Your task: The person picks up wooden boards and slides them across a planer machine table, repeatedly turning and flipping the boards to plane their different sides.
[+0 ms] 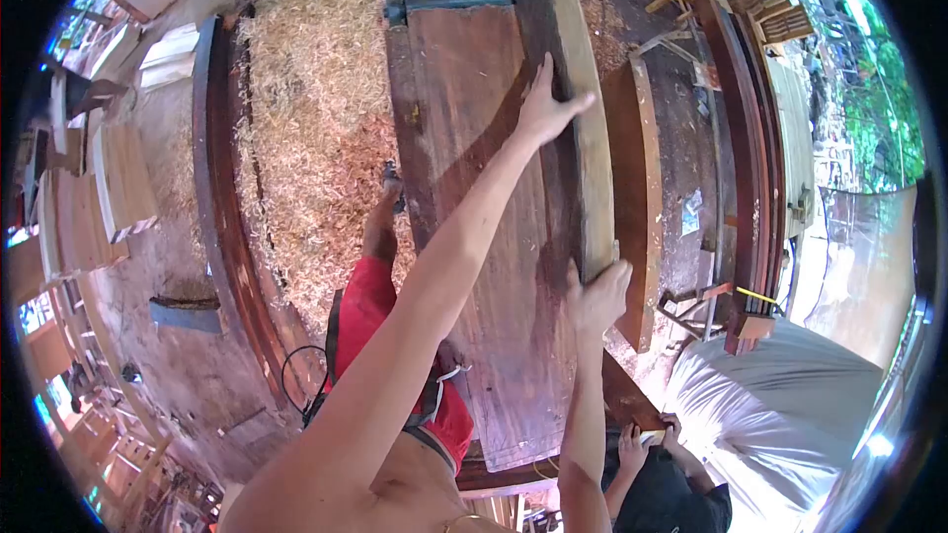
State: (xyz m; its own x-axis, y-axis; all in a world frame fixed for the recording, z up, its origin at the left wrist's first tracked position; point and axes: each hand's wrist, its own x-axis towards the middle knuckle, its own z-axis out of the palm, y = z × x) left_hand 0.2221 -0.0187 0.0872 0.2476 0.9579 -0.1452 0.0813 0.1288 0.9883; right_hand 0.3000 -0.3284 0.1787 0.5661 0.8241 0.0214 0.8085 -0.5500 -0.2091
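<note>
A long thick wooden board (588, 138) stands on edge along the right side of a wide reddish-brown plank (474, 138). Its upper edge is pale and its side face is dark. Against the dark face rests my left hand (548, 111), fingers spread and thumb reaching over the pale edge. Nearer to me, my right hand (599, 298) wraps over the near end of the same board, thumb on one side and fingers on the other. The far end of the board lies near the top of the view.
Another person's hands (652, 437) hold a pale-ended wood piece at lower right. Wood shavings (316, 118) cover the ground at left, beside a long dark beam (222, 178). A brown board (632, 207) and stacked beams (755, 158) lie right. A grey sheet (780, 385) drapes beyond.
</note>
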